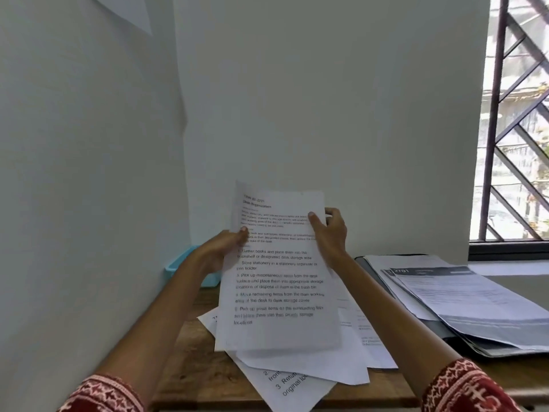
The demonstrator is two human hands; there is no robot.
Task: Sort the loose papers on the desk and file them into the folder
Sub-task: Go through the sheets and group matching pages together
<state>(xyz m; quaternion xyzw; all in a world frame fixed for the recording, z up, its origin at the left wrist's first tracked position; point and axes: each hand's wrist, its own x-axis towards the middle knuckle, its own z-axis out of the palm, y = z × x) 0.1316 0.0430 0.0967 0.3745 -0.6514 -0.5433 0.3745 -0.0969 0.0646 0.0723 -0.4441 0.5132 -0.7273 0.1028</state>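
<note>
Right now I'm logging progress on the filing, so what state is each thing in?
Printed sheet: lifted, held upright by both hands.
Left hand: pinches the sheet's left edge.
Right hand: grips its right edge.
Loose papers: scattered flat, overlapping on the desk.
Folder: open, lying flat, sheets stacked on it.
Blue tray: against the wall, contents hidden.

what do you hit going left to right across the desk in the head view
blue tray → left hand → held sheet → right hand → open folder with papers on it → window grille
</note>
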